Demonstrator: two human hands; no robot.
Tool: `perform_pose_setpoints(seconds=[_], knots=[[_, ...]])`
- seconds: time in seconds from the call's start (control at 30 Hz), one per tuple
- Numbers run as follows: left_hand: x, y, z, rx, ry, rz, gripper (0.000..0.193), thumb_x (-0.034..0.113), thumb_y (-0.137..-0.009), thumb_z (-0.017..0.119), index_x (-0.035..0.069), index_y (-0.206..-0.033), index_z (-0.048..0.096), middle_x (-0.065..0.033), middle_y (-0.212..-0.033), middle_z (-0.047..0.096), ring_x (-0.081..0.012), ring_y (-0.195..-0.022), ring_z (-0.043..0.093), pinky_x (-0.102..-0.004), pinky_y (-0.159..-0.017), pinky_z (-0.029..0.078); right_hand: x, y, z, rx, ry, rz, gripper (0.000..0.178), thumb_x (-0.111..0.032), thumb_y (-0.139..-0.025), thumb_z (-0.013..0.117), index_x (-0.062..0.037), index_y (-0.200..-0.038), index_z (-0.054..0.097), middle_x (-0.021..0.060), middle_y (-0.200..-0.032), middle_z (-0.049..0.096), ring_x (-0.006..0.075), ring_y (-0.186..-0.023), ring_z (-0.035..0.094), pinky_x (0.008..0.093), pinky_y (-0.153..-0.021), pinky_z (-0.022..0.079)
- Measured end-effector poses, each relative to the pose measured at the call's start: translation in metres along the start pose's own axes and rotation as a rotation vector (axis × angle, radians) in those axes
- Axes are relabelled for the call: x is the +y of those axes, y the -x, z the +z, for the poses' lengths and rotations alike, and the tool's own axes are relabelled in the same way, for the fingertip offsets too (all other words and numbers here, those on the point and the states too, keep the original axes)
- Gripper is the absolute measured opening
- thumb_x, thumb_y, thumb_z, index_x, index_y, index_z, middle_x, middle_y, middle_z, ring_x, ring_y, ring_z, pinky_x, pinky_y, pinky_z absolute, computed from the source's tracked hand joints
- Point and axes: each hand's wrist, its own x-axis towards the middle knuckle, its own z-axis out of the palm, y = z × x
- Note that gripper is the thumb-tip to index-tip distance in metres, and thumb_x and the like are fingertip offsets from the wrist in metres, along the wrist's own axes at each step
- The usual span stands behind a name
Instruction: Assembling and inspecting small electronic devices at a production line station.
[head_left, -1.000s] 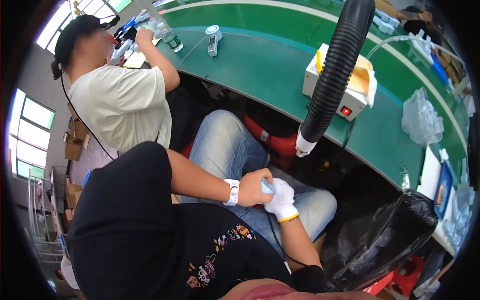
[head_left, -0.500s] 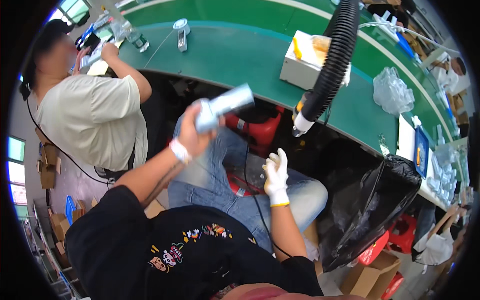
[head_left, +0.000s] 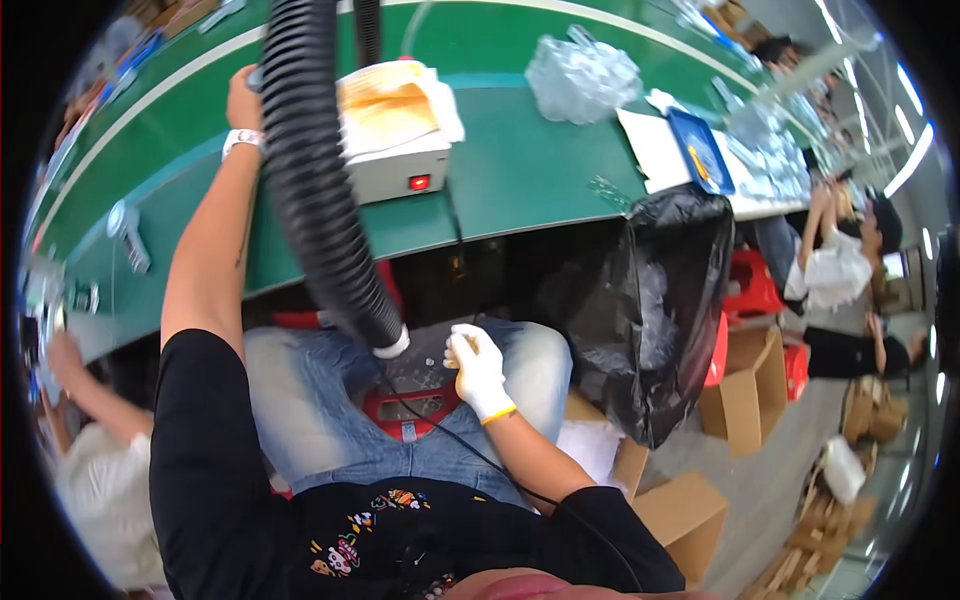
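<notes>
My bare left hand (head_left: 243,100) reaches far out over the green bench, its arm stretched forward and a white band at the wrist. Its fingers are closed round a pale grey-blue part (head_left: 255,78); the black ribbed hose (head_left: 315,170) hides most of that part. The hose hangs down in front of me, with a white end above my lap. My right hand (head_left: 478,368), in a white glove with a yellow cuff edge, is held over my right thigh near the hose end. Its fingers are curled in, and what they hold, if anything, is hidden.
On the green bench (head_left: 510,170) stand a grey box (head_left: 400,170) with a lit red switch, a clear plastic bag (head_left: 585,75) and a blue tray (head_left: 700,150). A black bin bag (head_left: 670,320) hangs at the right, near cardboard boxes (head_left: 742,390). A co-worker (head_left: 105,480) sits at the left.
My left hand has moved from above my lap to the far part of the bench with the pale part. My right hand's fingers have curled in. The whole view has turned right.
</notes>
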Motion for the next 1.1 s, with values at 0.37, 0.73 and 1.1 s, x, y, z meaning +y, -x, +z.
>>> perform_pose_setpoints(seconds=[0.37,0.73,1.1], knots=[[0.096,0.098,0.059,-0.215,-0.349,0.051,0.077,0.037,-0.094,0.074,0.004,-0.155,0.040,-0.0287,-0.150,0.050,-0.0458,-0.137,0.051,-0.0539,-0.113,0.042,-0.303,-0.137,0.007,0.418,1.284,-1.504,0.028,-0.018,-0.081,0.082,-0.0088,-0.106,0.074,0.0190,-0.127,0.063,0.0394,-0.121,0.059,0.0490,-0.107,0.045],[0.230,0.277,-0.159,-0.362,0.834,-0.296,0.048,0.017,-0.105,0.059,-0.003,-0.147,0.048,-0.0230,-0.149,0.053,-0.0318,-0.141,0.051,-0.0429,-0.120,0.036,-0.372,-0.131,0.023,0.247,1.679,-1.376,0.018,-0.026,-0.084,0.075,-0.0084,-0.087,0.075,0.0209,-0.120,0.068,0.0396,-0.118,0.062,0.0481,-0.104,0.048],[0.290,0.404,-0.198,-0.843,1.783,-1.566,0.067,0.056,-0.109,0.036,0.010,-0.158,0.040,-0.0167,-0.154,0.051,-0.0323,-0.135,0.053,-0.0483,-0.111,0.044,-0.130,0.062,0.045,-0.251,0.788,-0.650,0.027,-0.019,-0.084,0.078,-0.0024,-0.104,0.069,0.0177,-0.106,0.074,0.0345,-0.098,0.074,0.0408,-0.086,0.059]])
